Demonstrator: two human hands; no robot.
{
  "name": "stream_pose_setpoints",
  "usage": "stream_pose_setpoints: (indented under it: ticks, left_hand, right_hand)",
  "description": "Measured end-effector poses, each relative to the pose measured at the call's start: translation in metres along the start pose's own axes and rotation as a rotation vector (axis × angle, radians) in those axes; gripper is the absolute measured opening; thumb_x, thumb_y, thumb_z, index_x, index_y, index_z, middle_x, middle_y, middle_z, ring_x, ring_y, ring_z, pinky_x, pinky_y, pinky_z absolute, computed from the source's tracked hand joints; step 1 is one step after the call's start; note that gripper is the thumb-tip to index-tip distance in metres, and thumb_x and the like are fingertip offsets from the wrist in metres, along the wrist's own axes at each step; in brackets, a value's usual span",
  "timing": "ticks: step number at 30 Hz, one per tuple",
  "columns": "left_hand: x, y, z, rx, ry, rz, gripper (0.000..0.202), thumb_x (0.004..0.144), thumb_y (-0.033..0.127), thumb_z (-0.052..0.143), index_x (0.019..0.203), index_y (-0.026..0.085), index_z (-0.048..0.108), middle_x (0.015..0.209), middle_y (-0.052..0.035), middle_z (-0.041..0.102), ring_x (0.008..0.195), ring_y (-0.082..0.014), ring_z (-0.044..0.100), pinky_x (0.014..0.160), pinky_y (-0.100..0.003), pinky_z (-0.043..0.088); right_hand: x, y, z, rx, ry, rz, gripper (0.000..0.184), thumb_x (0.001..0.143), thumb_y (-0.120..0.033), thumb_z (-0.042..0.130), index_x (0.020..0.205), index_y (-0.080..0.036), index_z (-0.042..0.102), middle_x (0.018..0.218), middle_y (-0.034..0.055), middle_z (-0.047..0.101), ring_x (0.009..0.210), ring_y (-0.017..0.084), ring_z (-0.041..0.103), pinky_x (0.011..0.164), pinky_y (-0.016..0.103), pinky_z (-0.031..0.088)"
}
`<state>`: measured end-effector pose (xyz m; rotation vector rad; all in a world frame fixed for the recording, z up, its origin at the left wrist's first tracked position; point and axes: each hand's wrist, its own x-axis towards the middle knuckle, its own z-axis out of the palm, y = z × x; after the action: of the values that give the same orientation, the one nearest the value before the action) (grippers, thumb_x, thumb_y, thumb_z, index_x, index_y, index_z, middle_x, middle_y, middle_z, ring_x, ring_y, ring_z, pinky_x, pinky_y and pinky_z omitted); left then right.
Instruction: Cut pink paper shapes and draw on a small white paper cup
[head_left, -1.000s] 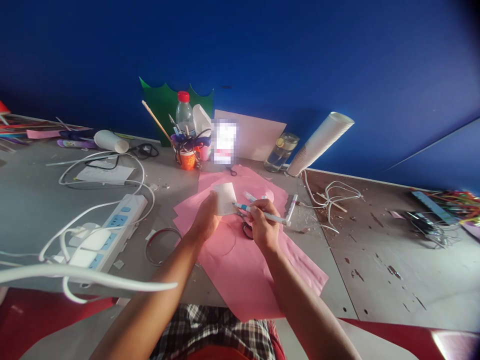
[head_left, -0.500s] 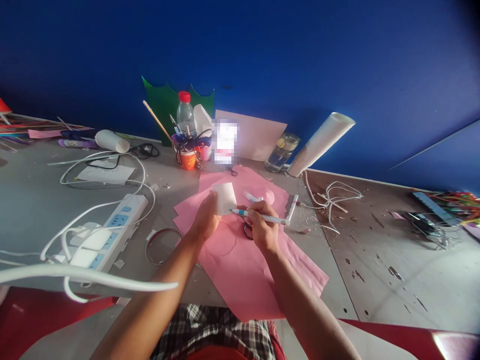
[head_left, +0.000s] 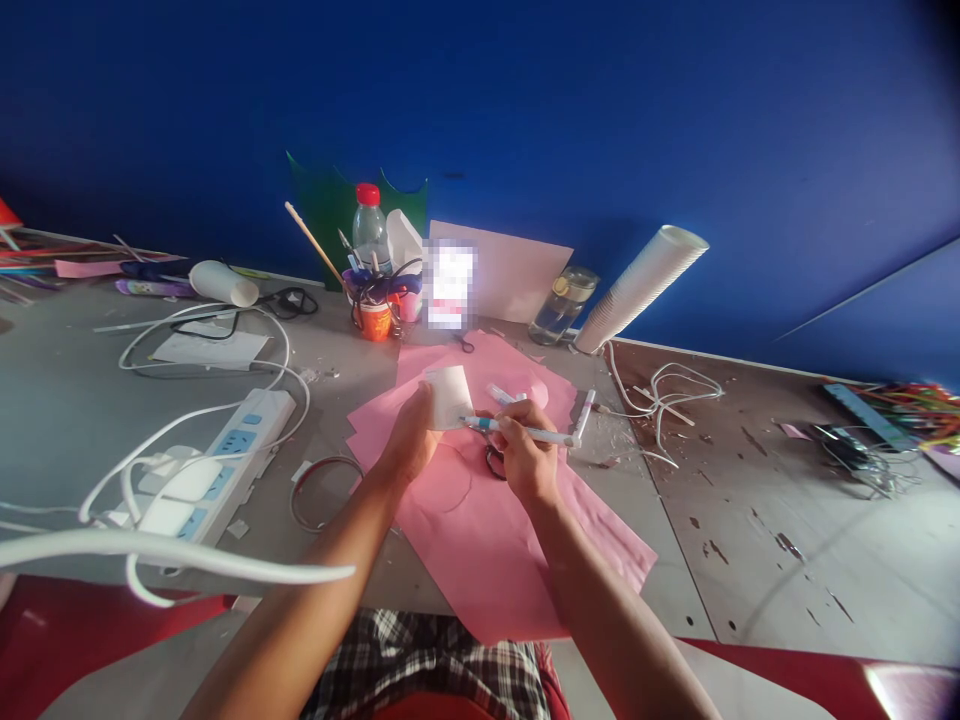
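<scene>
My left hand [head_left: 412, 432] is closed around a white paper cup [head_left: 452, 396], held above pink paper sheets [head_left: 465, 540]. My right hand [head_left: 527, 455] grips a white marker pen [head_left: 544, 436] with a blue band. Its tip points left and meets or nearly meets the cup's lower side; I cannot tell if they touch. Beneath my right hand, the dark handle of what looks like scissors [head_left: 494, 461] shows in part. Behind that hand lie a pale pen-like piece [head_left: 500, 394] and a round pink piece [head_left: 534, 390] on the paper.
A power strip [head_left: 232, 455] with white cables lies on the left, near a roll of tape [head_left: 319, 490]. At the back stand a bottle [head_left: 370, 235], a bright blurred screen [head_left: 451, 285], a glass jar [head_left: 562, 305] and a leaning stack of paper cups [head_left: 637, 290].
Very little differs. The marker pen's rear end has dipped slightly, while both hands and the paper cup stay almost in place.
</scene>
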<state>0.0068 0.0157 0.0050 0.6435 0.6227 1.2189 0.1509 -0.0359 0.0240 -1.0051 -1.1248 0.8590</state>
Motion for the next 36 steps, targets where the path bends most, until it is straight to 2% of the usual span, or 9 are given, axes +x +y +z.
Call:
stream_pose_setpoints:
  ticks: [3, 5, 9, 12, 16, 19, 25, 31, 36]
  left_hand:
    - [0.000, 0.001, 0.002, -0.030, 0.017, -0.026, 0.049, 0.087, 0.062, 0.064, 0.096, 0.014, 0.066, 0.084, -0.0041, 0.069, 0.079, -0.0170, 0.064, 0.079, -0.030, 0.050]
    - [0.000, 0.003, 0.004, -0.052, 0.034, -0.047, 0.043, 0.091, 0.058, 0.062, 0.093, 0.015, 0.066, 0.082, -0.0025, 0.069, 0.077, -0.0155, 0.064, 0.080, -0.029, 0.050]
    - [-0.001, 0.008, 0.009, -0.083, 0.058, -0.080, 0.037, 0.097, 0.050, 0.056, 0.087, 0.015, 0.065, 0.079, -0.0022, 0.069, 0.076, -0.0148, 0.065, 0.081, -0.028, 0.050]
    - [-0.001, 0.010, 0.011, -0.093, 0.083, -0.124, 0.041, 0.100, 0.049, 0.050, 0.089, 0.014, 0.067, 0.082, -0.0048, 0.071, 0.079, -0.0165, 0.067, 0.082, -0.029, 0.051]
    - [0.000, 0.010, 0.012, -0.118, 0.092, -0.137, 0.039, 0.102, 0.046, 0.047, 0.094, 0.014, 0.069, 0.084, -0.0054, 0.073, 0.082, -0.0172, 0.068, 0.084, -0.029, 0.051]
    - [0.000, 0.011, 0.012, -0.110, 0.089, -0.131, 0.040, 0.103, 0.044, 0.045, 0.092, 0.015, 0.069, 0.079, -0.0046, 0.072, 0.081, -0.0177, 0.069, 0.083, -0.029, 0.052]
    - [-0.001, 0.010, 0.011, -0.060, 0.085, -0.108, 0.043, 0.103, 0.047, 0.044, 0.094, 0.013, 0.070, 0.081, -0.0067, 0.072, 0.086, -0.0202, 0.070, 0.085, -0.031, 0.052]
    - [-0.001, 0.007, 0.008, -0.059, 0.046, -0.086, 0.047, 0.103, 0.049, 0.041, 0.099, 0.013, 0.071, 0.086, -0.0087, 0.073, 0.092, -0.0216, 0.070, 0.087, -0.031, 0.052]
    - [-0.001, 0.006, 0.006, -0.040, 0.035, -0.071, 0.049, 0.104, 0.048, 0.038, 0.102, 0.012, 0.070, 0.088, -0.0093, 0.074, 0.092, -0.0217, 0.070, 0.085, -0.032, 0.052]
  right_hand:
    - [0.004, -0.003, 0.002, 0.158, 0.122, 0.026, 0.016, 0.083, -0.033, 0.063, 0.071, -0.023, 0.060, 0.056, -0.0049, 0.050, 0.051, 0.012, 0.045, 0.051, 0.027, 0.040]
    - [0.005, -0.005, 0.004, 0.209, 0.133, 0.026, 0.017, 0.084, -0.036, 0.063, 0.073, -0.022, 0.065, 0.058, -0.0038, 0.053, 0.051, 0.012, 0.047, 0.049, 0.026, 0.038]
    - [0.005, -0.006, 0.006, 0.272, 0.088, 0.054, 0.027, 0.089, -0.045, 0.059, 0.079, -0.022, 0.069, 0.061, -0.0012, 0.060, 0.056, 0.014, 0.055, 0.055, 0.030, 0.047]
    - [0.005, -0.007, 0.006, 0.307, 0.060, 0.077, 0.034, 0.091, -0.052, 0.055, 0.088, -0.022, 0.070, 0.067, 0.0010, 0.067, 0.061, 0.017, 0.061, 0.070, 0.037, 0.055]
    - [0.005, -0.005, 0.004, 0.315, 0.022, 0.084, 0.024, 0.086, -0.045, 0.064, 0.087, -0.022, 0.069, 0.070, 0.0004, 0.068, 0.062, 0.016, 0.061, 0.072, 0.038, 0.055]
    - [0.004, -0.002, 0.002, 0.250, 0.002, 0.079, 0.014, 0.083, -0.038, 0.069, 0.082, -0.023, 0.067, 0.064, -0.0031, 0.062, 0.059, 0.014, 0.055, 0.065, 0.032, 0.050]
    - [-0.001, 0.000, 0.000, 0.006, 0.027, 0.065, 0.011, 0.082, -0.034, 0.066, 0.078, -0.024, 0.065, 0.062, -0.0041, 0.057, 0.056, 0.014, 0.050, 0.055, 0.028, 0.041]
    - [-0.002, -0.007, 0.000, -0.234, 0.041, 0.048, 0.007, 0.079, -0.031, 0.061, 0.080, -0.024, 0.064, 0.068, -0.0026, 0.060, 0.060, 0.016, 0.054, 0.054, 0.028, 0.042]
    - [-0.002, -0.012, 0.000, -0.262, 0.013, -0.010, 0.006, 0.079, -0.030, 0.060, 0.078, -0.024, 0.061, 0.072, -0.0012, 0.063, 0.067, 0.017, 0.059, 0.059, 0.030, 0.046]
